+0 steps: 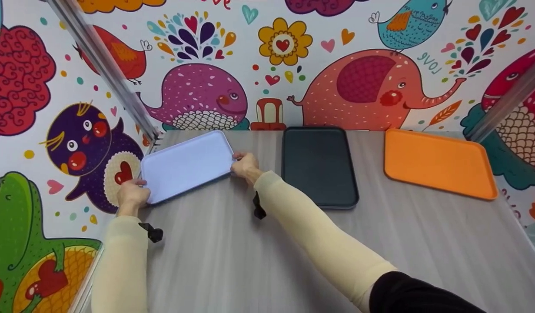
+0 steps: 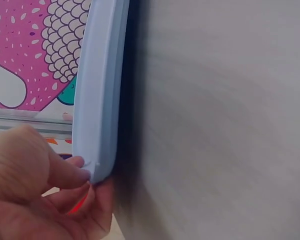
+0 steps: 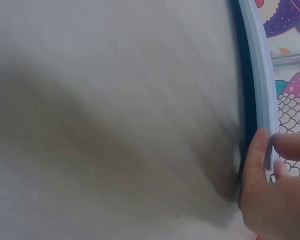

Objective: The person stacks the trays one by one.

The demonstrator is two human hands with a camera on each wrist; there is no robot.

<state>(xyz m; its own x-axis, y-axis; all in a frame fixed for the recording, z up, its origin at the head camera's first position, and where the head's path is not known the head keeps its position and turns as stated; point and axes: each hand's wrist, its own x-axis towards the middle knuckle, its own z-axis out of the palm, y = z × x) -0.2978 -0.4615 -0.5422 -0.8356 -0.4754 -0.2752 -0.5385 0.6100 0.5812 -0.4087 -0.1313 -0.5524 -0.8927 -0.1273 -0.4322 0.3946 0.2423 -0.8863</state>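
A pale lavender rectangular tray lies at a slant at the far left of the table, held between both hands. At its left end, my left hand grips the rim; the left wrist view shows thumb and fingers pinching the tray's corner. My right hand pinches the opposite short end, with the thumb over the rim and a finger along the outside in the right wrist view. A dark shadow runs below the tray's long edge. The tray's underside is hidden.
A black tray lies at the back middle, right of my right hand. Farther right an orange tray lies tilted. The grey wood-look table ends at printed walls, with metal posts at the corners.
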